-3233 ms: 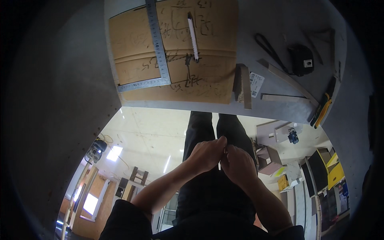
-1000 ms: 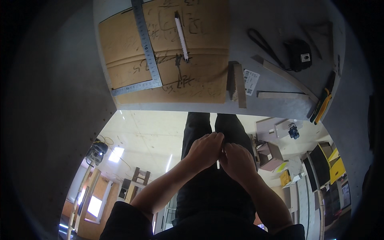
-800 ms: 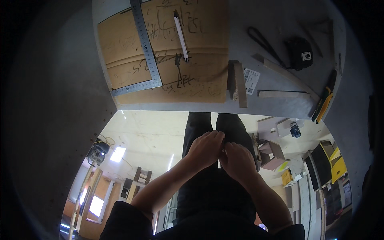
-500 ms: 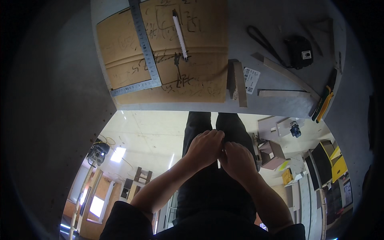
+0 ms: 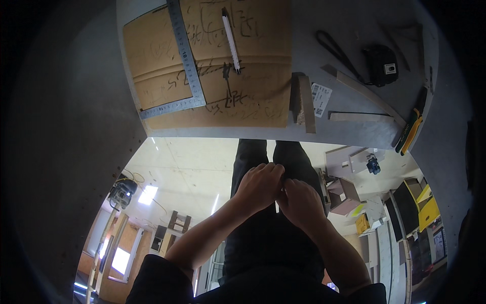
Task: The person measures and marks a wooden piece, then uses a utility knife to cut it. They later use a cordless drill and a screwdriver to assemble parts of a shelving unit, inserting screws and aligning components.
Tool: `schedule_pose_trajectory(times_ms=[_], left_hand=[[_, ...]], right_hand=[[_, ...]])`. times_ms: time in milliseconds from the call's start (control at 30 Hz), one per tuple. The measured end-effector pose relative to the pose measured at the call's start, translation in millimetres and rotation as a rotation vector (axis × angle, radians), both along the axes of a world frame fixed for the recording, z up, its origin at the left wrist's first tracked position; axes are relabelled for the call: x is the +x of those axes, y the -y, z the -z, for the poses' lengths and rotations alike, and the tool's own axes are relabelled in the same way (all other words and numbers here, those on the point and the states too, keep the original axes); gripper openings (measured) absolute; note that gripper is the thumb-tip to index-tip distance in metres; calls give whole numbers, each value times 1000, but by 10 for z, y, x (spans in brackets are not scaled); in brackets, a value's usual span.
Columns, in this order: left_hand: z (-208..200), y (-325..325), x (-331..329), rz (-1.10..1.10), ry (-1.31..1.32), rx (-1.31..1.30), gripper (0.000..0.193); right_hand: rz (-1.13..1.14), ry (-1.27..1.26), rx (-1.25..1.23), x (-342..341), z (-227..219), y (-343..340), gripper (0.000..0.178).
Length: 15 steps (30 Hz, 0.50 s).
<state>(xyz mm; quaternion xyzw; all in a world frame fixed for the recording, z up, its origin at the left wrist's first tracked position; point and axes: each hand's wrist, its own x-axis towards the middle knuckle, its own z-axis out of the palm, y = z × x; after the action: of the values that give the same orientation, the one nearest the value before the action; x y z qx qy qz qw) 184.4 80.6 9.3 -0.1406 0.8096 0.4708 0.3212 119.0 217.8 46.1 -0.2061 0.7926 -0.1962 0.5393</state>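
Observation:
Both my hands meet in front of my dark trousers, just short of the grey board's near edge. My left hand (image 5: 260, 186) is closed, its fingers curled inward against the other hand. Beside it my right hand (image 5: 301, 201) is closed too, thumb and fingers pinched together. Whatever lies between the fingertips is too small or hidden to make out. Beyond them on the grey board (image 5: 223, 133) lies a sheet of brown cardboard (image 5: 258, 109) with dark scribbles. A metal L-shaped square ruler (image 5: 190, 76) and a white pen (image 5: 231, 40) rest on the cardboard.
Right of the cardboard lie a chipboard offcut (image 5: 304, 104), a white label (image 5: 320, 99), thin strips (image 5: 367, 93), a black tape measure (image 5: 380, 65) with a strap, and yellow-black pliers (image 5: 411, 126). Grey panels rise at both sides. A machine (image 5: 122, 192) stands on the floor at left.
The board and the things on it have shifted very slightly in the picture. My two hands keep the same closed pose together.

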Motion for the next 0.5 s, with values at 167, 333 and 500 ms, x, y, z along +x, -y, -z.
schedule_pose_trajectory(times_ms=[167,333,500], left_hand=[[-3,6,-6,1,6,0,12],[2,13,-6,-4,-4,0,12],[6,18,-21,-11,-18,-1,12]], right_hand=[[-1,-5,-2,4,7,0,18],[2,-5,-12,-1,13,2,19],[6,-8,-12,-27,8,16,19]])
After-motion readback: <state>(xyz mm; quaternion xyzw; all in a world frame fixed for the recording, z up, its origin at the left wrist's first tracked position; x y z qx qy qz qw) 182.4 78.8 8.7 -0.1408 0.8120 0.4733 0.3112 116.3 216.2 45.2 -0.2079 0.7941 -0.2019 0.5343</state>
